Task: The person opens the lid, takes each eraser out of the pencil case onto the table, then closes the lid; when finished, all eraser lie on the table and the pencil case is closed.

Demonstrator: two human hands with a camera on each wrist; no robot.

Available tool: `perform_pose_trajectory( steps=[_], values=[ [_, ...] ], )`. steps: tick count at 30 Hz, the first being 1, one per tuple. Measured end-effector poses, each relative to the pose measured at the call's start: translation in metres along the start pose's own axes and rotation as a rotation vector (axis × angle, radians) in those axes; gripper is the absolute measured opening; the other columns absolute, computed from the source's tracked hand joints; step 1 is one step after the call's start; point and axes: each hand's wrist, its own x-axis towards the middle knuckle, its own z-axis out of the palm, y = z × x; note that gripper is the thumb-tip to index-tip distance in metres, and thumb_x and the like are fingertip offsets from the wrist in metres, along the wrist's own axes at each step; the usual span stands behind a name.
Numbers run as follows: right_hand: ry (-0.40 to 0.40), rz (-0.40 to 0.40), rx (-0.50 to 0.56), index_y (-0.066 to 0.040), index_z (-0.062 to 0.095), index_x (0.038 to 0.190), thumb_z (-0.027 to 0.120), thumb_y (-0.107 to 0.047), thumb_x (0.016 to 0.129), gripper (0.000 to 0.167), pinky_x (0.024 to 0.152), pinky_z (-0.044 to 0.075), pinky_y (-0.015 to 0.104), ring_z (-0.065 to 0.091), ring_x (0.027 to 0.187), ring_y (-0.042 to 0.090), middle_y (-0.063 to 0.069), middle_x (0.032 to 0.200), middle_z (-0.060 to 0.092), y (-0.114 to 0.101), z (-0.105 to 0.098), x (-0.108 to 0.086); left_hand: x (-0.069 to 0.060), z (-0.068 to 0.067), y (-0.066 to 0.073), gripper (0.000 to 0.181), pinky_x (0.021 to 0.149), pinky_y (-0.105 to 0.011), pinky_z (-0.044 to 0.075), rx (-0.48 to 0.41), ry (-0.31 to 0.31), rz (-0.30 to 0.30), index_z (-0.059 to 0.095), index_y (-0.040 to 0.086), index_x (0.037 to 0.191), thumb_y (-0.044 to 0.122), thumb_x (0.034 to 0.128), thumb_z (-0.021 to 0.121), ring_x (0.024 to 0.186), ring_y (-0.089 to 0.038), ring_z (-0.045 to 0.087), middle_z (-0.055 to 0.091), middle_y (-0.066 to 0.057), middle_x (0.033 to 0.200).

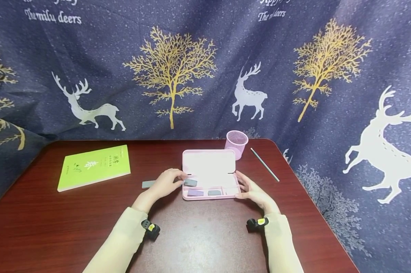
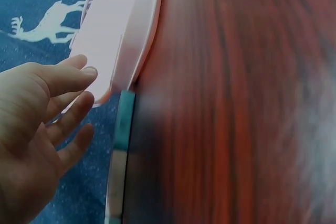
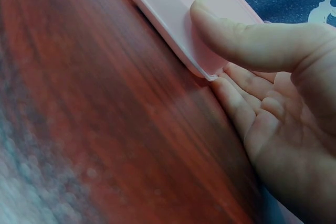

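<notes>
While the brown table [image 1: 38, 227] fills the foreground, an open pink case [image 1: 208, 161] sits on it, right hand [image 1: 254, 192] gripping its right end. Left hand [image 1: 166, 183] is kinda just at the left edge, fingers loosely apart, right by a gray block [image 1: 191, 183] inside.

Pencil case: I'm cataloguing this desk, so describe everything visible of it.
The pink pencil case lies open on the table, lid leaning back. It looks smooth, like plastic or tin. Its divided tray holds a purple block and a gray block in front, a darker block at back left. The right hand holds its right end; whether the left hand touches it is unclear.
</notes>
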Motion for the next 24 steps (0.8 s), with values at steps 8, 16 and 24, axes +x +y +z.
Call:
perform_pose_trajectory(
  steps=[8, 16, 24],
  values=[
    [0.0, 0.004, -0.001, 0.004, 0.005, 0.154, 0.067, 0.005, 0.083, 0.094, 0.115, 0.02, 0.054, 0.019, 0.144, 0.049, 0.029, 0.16, 0.007, 0.0, -0.001, 0.0, 0.008, 0.011, 0.012, 0.022, 0.093, -0.043, 0.051, 0.015, -0.068, -0.02, 0.072, 0.006, 0.11, 0.003, 0.0889, 0.066, 0.104, -0.026, 0.064, 0.072, -0.007, 0.109],
    [-0.001, -0.007, 0.009, 0.005, 0.005, 0.154, 0.068, 0.005, 0.083, 0.094, 0.116, 0.02, 0.054, 0.019, 0.144, 0.049, 0.029, 0.16, 0.007, -0.003, 0.0, -0.001, 0.019, 0.018, 0.015, 0.026, 0.101, -0.043, 0.049, 0.068, -0.122, -0.033, 0.072, 0.009, 0.114, 0.002, 0.0894, 0.066, 0.115, -0.026, 0.062, 0.071, -0.007, 0.117],
    [-0.008, -0.016, 0.004, 0.003, 0.006, 0.155, 0.068, 0.004, 0.083, 0.094, 0.114, 0.027, 0.051, 0.02, 0.144, 0.05, 0.028, 0.161, 0.006, -0.001, -0.001, 0.0, 0.021, 0.019, 0.017, 0.027, 0.097, -0.043, 0.051, 0.091, -0.141, -0.072, 0.073, 0.007, 0.113, -0.001, 0.0878, 0.067, 0.111, -0.027, 0.065, 0.072, -0.009, 0.114]
  ],
)
